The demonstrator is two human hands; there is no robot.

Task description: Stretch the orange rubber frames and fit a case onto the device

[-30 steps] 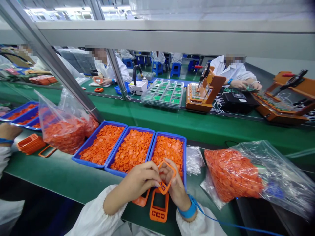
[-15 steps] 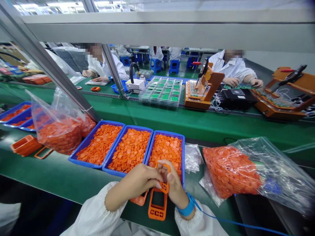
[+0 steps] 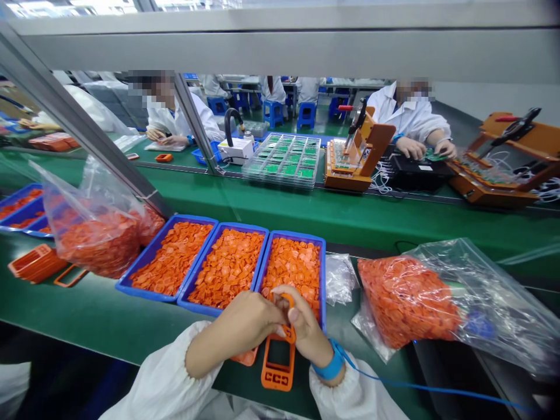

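Note:
In the head view an orange plastic frame (image 3: 289, 335) is held up between my two hands. My right hand (image 3: 305, 329), with a blue strap at the wrist, grips it along its side. My left hand (image 3: 251, 318) is closed at the frame's lower end, fingers pressed against it; any small part in those fingers is hidden. Below, a second orange frame (image 3: 277, 378) with small cutouts lies flat on the green table. Another orange piece (image 3: 246, 357) shows partly beneath my left hand. Just beyond stands a blue tray (image 3: 322, 280) of small orange pieces.
Two more blue trays (image 3: 184, 298) of orange pieces stand leftward. Clear bags of orange parts lie at left (image 3: 98, 245) and right (image 3: 406, 297). Stacked orange frames (image 3: 37, 263) sit far left. Across the line, co-workers handle parts near orange fixtures (image 3: 350, 182). A blue cord (image 3: 415, 389) trails right.
The view has shifted slightly, so things appear a little further left. Both hands keep hold of the orange frame, which is tilted slightly differently. A co-worker's hands across the line have moved.

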